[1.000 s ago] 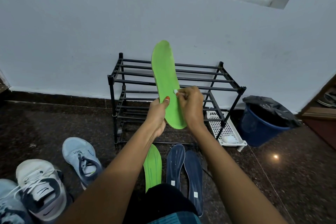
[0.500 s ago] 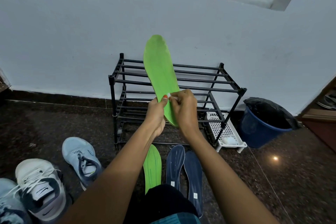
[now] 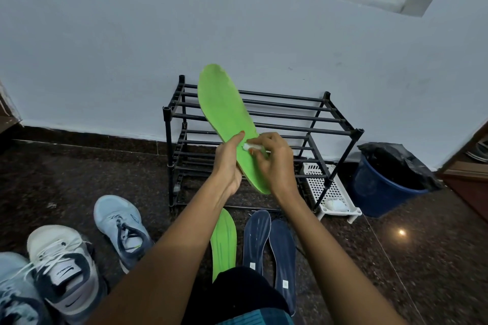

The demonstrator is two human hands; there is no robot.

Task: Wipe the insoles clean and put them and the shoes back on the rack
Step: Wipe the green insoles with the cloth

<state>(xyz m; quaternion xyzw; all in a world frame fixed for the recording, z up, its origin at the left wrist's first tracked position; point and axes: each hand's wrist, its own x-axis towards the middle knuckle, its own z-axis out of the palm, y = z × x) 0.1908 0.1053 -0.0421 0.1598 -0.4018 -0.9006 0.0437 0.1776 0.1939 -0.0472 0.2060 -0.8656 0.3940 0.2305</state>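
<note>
Green foam insole [image 3: 224,113] is held up before the black metal rack [image 3: 330,119], gripped near its heel by the left hand [image 3: 228,163]; a small white wipe [image 3: 248,145] is pinched against it by the right hand [image 3: 277,163]. Judged light and bendy, it is best braced beside the rubbed spot.

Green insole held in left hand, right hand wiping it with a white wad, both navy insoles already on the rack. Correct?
Not quite: the head view shows the navy insoles lying on the floor in front of the rack. The rest holds.
</note>
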